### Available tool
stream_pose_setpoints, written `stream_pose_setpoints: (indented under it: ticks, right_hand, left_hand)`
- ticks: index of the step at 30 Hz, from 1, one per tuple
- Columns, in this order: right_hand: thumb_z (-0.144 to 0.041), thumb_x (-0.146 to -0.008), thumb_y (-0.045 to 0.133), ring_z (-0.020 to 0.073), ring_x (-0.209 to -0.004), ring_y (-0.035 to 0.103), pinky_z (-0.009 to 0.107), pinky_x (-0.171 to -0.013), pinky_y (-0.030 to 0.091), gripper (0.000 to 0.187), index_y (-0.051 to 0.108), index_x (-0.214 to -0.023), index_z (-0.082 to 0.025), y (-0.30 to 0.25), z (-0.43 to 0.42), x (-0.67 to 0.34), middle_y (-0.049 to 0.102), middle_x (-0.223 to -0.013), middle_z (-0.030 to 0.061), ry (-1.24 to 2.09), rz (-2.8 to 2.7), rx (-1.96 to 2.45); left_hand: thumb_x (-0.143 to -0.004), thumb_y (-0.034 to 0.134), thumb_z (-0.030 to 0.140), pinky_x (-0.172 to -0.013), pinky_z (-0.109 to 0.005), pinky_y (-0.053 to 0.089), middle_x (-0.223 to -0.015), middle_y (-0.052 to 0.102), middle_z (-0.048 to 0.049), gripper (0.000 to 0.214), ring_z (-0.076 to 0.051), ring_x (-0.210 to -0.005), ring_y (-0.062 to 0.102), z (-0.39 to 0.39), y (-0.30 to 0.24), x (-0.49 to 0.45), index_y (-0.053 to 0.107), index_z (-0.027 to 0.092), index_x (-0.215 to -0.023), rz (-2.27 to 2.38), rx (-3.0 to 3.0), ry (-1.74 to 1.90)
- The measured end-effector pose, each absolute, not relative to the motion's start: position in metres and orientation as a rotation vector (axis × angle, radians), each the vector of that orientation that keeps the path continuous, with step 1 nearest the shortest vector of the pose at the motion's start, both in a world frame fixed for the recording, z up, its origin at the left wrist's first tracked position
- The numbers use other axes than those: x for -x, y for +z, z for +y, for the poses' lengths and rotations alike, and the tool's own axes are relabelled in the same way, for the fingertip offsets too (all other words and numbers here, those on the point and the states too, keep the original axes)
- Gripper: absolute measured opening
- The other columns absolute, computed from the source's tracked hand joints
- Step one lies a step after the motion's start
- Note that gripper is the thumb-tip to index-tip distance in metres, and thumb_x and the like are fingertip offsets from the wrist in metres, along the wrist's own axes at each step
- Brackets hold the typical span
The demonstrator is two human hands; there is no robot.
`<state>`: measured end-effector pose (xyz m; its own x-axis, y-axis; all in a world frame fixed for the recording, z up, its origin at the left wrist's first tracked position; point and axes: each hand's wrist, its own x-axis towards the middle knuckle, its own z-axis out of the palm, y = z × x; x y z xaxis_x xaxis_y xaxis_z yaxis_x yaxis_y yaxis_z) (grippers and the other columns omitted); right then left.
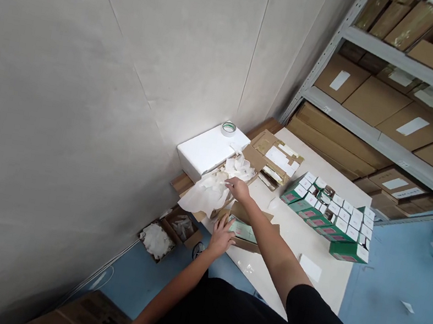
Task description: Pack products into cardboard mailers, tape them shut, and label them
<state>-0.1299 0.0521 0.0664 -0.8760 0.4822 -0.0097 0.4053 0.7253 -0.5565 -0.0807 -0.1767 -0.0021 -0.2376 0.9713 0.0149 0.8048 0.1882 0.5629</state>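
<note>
My right hand [238,188] has its fingers pinched on crumpled white packing paper [211,192], which spills from an open carton beside the wall. Just below it, my left hand [221,236] lies with fingers spread over the end of a small open cardboard box [246,245]. Inside that box sits a flat pale-green package [244,229], touched by the left fingertips. The box stands at the near edge of the white table [290,239].
Several green-and-white boxes [329,212] stand in rows on the right. A flattened-looking carton [279,159], a white block [210,150] with a tape roll [228,128], and a white card [310,268] lie nearby. Shelving with cartons [399,99] rises behind; floor boxes [156,241] sit left.
</note>
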Motion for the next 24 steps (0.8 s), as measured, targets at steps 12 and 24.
stream_pose_setpoints:
  ticks: [12,24]
  right_hand:
    - [-0.032,-0.098,0.055,0.0238,-0.093,0.070,0.035,-0.086,0.054,0.032,0.067,-0.127,-0.026,0.078,0.058,0.121,0.076,-0.108,0.0060,0.862,-2.452,1.049]
    - [-0.015,-0.066,0.084,0.0316,-0.120,0.061,0.037,-0.094,0.050,0.013,0.076,-0.074,-0.023,0.081,0.040,0.111,0.075,-0.118,0.0085,0.932,-3.124,0.371]
  left_hand:
    - [-0.083,0.081,0.030,-0.123,-0.064,0.021,-0.165,0.040,-0.0011,0.009,-0.039,-0.157,0.017,-0.163,-0.002,0.087,0.080,0.028,-0.092,2.112,-1.699,0.673]
    - [-0.087,0.077,0.029,-0.123,-0.066,0.022,-0.164,0.042,-0.0032,0.007,-0.040,-0.158,0.015,-0.166,-0.004,0.084,0.081,0.027,-0.093,2.121,-1.691,0.649]
